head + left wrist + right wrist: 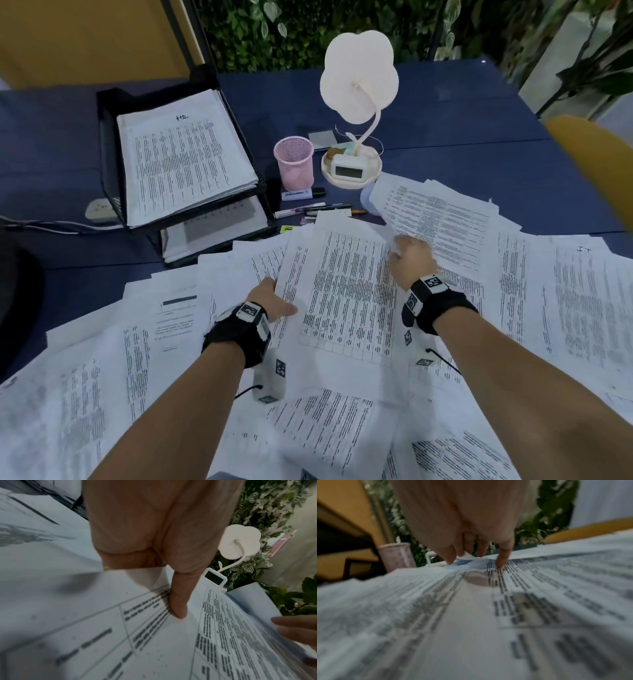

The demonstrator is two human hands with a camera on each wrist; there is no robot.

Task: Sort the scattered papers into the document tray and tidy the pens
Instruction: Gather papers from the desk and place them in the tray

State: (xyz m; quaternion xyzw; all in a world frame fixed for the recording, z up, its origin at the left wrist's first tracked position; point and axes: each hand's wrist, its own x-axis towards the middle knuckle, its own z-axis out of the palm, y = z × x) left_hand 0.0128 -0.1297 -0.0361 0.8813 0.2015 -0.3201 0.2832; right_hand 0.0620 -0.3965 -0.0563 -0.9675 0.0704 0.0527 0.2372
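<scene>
Printed sheets point(346, 291) cover the near half of the blue table. My left hand point(274, 301) pinches the left edge of a table-printed sheet, its thumb point(178, 601) on top and the fingers hidden beneath. At that sheet's upper right edge my right hand point(411, 255) curls its fingers point(502, 559) down onto the paper, where a corner is ruffled up. The black document tray point(109, 113) stands at the back left, with a stack of papers point(181, 154) on its top tier. Several pens point(318, 207) lie beside a pink mesh cup point(294, 161).
A white flower-shaped lamp point(359, 78) with a small clock point(347, 168) on its base stands right of the cup. A power strip point(99, 209) and cable lie left of the tray. A yellow chair back point(589, 157) is at the right. Plants line the far side.
</scene>
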